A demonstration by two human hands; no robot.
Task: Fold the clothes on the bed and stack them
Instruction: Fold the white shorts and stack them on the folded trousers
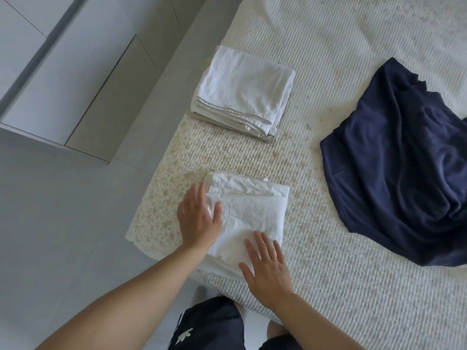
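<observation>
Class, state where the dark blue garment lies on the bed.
In the head view, the dark blue garment lies unfolded at the right, beyond the white stack.
</observation>
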